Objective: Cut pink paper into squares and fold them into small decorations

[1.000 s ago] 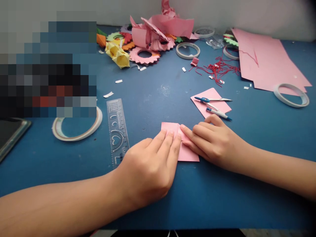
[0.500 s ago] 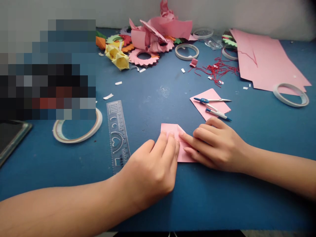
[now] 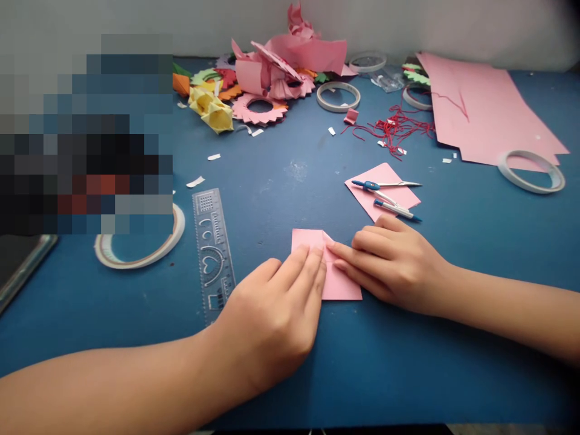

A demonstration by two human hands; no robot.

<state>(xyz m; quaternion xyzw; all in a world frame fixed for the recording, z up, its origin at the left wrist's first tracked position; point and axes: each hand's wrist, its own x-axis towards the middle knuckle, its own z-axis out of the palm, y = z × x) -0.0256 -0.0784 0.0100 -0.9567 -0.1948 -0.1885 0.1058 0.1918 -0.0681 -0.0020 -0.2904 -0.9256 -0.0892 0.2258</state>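
Note:
A small square of pink paper (image 3: 343,284) lies on the blue table, its top right corner folded in along a slanting edge. My left hand (image 3: 276,308) presses the paper down, its fingers close together and their tips near the middle crease. From the right, my right hand (image 3: 394,260) has its fingertips on the folded corner, with other fingers curled. A clear stencil ruler (image 3: 212,241) lies left of my left hand, its lower end partly covered. Beyond my right hand, a blue and white compass (image 3: 385,192) rests on another pink paper square (image 3: 385,172).
Rolls of tape (image 3: 338,96) stand around, one at left (image 3: 140,260) and one at right (image 3: 531,172). Pink and coloured folded paper pieces (image 3: 259,110) pile at the back. Red thread (image 3: 394,127) tangles near large pink sheets (image 3: 489,115). A dark flat device (image 3: 22,266) sits at far left.
My right hand's fingertips have shifted slightly at the folded corner, and more of the paper's lower right shows. My left hand stays on the paper. The view has shifted slightly.

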